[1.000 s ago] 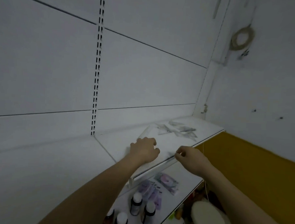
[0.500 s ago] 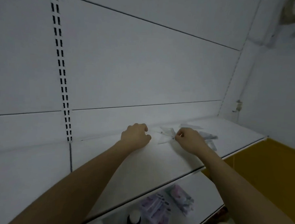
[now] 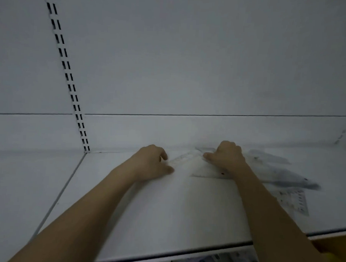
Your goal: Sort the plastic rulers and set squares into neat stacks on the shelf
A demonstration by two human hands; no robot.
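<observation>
While both hands work at the back of the white shelf (image 3: 164, 209), sorting seems barely begun. The left hand (image 3: 150, 162), fingers curled, touches a clear ruler (image 3: 181, 158); whether it pinches it, I cannot tell. The right hand (image 3: 227, 156) pinches a clear set square (image 3: 203, 168). A loose heap of rulers (image 3: 281, 173) lies right of it. Next: align edges, start one stack.

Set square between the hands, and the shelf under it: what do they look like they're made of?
The set square looks like clear, glossy plastic: the white shelf shows through it and only its edges and faint markings stand out. The shelf looks like white painted metal or laminate with a smooth matte finish and a thin dark front edge; which one, I cannot tell.
</observation>
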